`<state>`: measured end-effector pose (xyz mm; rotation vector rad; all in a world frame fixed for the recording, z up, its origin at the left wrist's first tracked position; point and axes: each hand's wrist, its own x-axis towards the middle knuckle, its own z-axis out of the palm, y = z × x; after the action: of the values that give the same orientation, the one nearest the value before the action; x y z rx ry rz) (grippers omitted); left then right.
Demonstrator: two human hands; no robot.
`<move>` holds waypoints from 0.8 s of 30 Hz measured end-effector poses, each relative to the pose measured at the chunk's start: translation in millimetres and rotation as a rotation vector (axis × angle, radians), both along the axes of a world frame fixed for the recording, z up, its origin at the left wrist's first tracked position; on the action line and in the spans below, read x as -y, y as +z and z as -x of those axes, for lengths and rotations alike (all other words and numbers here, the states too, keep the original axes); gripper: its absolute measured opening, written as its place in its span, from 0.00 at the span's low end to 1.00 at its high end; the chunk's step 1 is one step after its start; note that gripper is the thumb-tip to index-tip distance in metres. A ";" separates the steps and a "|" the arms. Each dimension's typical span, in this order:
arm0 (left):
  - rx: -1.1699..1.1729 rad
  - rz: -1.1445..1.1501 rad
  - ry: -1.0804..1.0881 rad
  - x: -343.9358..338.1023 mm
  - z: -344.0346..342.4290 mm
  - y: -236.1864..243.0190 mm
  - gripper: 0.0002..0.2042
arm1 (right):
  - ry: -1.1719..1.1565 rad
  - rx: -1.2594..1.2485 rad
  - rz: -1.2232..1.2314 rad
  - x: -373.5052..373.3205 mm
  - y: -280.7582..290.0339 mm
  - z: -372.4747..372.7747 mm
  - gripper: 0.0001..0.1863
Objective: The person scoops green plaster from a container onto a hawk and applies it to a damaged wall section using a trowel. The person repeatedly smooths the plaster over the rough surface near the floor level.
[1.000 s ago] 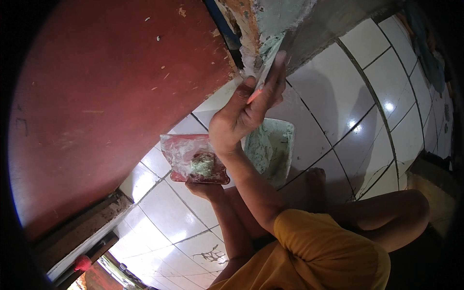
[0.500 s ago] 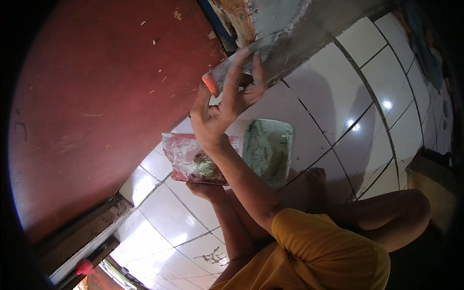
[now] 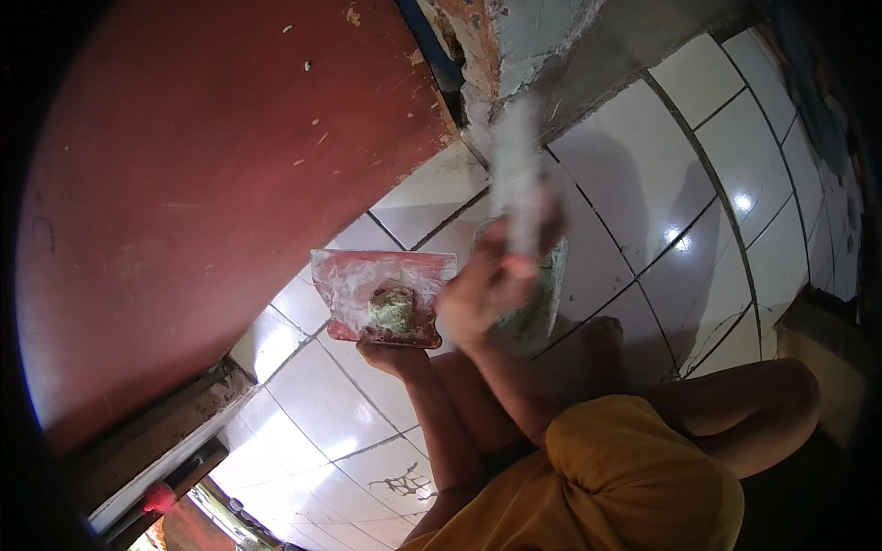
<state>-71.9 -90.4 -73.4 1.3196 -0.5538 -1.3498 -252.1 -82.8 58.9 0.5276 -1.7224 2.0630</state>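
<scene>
My left hand [image 3: 393, 357] grips the lower edge of a red putty board [image 3: 344, 323], a flat piece smeared white. On the board sits a pale green lump of putty [image 3: 390, 310]. My right hand [image 3: 491, 285], smeared by motion, is closed round a putty knife [image 3: 517, 165] with an orange end; its whitish blade points up and is badly blurred. Behind that hand, on the floor, stands a tub [image 3: 551, 289] coated inside with pale green putty. My right hand and forearm hide much of the tub.
A large red panel [image 3: 211, 165] with chipped spots fills the left. Ahead is a wall corner [image 3: 528, 46] with rough, broken plaster. White floor tiles [image 3: 606, 174] with dark joints lie around. My bent leg [image 3: 735, 404] is at the lower right.
My right hand has come down and back from the wall corner with the putty knife, now beside the board and over the tub. The left hand and board have hardly moved.
</scene>
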 end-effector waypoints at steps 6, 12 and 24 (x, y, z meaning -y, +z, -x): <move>-0.082 -0.009 -0.101 -0.7 -1.0 -2.8 0.23 | -0.155 -0.167 -0.120 14.8 -1.0 46.4 0.21; -0.167 -0.069 -0.076 -2.2 9.8 11.7 0.25 | -0.172 -0.150 -0.286 30.3 -15.3 40.5 0.23; -0.136 -0.046 -0.096 -0.8 12.4 11.9 0.25 | -0.097 -0.222 -0.429 24.9 -56.7 33.2 0.25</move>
<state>-84.3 -89.6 -61.4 1.2405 -0.5015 -1.5270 -285.3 -107.8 2.2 0.7520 -2.0110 1.5045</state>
